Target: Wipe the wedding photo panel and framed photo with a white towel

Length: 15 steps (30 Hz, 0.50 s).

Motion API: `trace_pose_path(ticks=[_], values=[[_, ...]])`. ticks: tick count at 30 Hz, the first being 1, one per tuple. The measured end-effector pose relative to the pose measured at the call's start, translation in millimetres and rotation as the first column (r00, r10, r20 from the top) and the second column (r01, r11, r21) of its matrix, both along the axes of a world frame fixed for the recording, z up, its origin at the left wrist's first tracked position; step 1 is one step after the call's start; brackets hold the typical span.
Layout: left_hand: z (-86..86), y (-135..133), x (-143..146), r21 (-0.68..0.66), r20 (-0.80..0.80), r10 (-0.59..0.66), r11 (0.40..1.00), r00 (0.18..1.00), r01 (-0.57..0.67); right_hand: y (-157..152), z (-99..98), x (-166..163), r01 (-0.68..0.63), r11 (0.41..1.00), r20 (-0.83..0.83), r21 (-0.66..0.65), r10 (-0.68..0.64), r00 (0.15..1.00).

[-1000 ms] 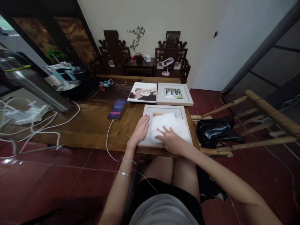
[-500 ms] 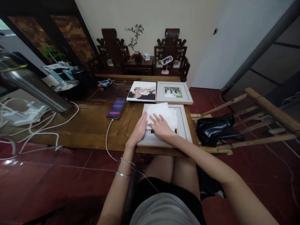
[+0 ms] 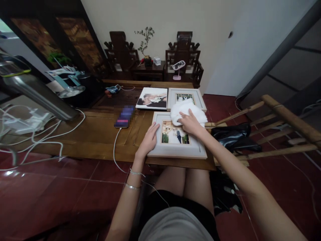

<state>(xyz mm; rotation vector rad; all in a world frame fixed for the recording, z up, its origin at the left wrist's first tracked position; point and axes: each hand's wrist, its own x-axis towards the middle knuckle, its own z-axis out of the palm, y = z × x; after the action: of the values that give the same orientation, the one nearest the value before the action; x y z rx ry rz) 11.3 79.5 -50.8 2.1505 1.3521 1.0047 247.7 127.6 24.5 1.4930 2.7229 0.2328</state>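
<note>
A pale picture frame [image 3: 160,151] lies flat near the table's front edge, a photo of two people and greenery inside its wide mat. My left hand [image 3: 149,139] is closed over its left rim, fingers on top; the thumb is hard to make out. My right hand [image 3: 192,123] grips a bunched white cloth [image 3: 187,108] over the frame's upper right part. The cloth also overlaps the lower part of a second pale frame [image 3: 199,97] behind it. Left of that second frame lies a white photo panel [image 3: 154,92] with a dark lower part.
A charging phone [image 3: 124,115] lies left of the frames, its white cable [image 3: 114,147] running over the front edge. Farther left are a steel flask [image 3: 42,90] and tangled white cables [image 3: 32,124]. A bamboo chair [image 3: 293,117] with a black bag [image 3: 233,137] stands at right.
My right hand has moved the white cloth up and to the right, uncovering the near frame's photo. My left hand stays at the left rim.
</note>
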Motion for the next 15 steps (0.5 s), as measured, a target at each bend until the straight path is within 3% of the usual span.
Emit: trace_pose_path(ticks=[4,9,15], values=[[-2.4,1.8,0.1,0.043,0.012,-0.023,0.999,1.000,0.022,-18.4,10.3,35.5,0.132,0.991,0.087,-0.029,-0.129,0.988],[-3.9,2.6,0.6,0.043,0.000,-0.024,0.999,1.000,0.024,-77.4,9.6,39.9,0.052,0.996,0.073,-0.072,-0.047,0.996],[-5.7,3.2,0.7,0.049,-0.008,-0.033,0.998,0.999,0.033,-160.0,30.0,39.2,-0.018,0.951,-0.075,-0.307,-0.006,0.997]])
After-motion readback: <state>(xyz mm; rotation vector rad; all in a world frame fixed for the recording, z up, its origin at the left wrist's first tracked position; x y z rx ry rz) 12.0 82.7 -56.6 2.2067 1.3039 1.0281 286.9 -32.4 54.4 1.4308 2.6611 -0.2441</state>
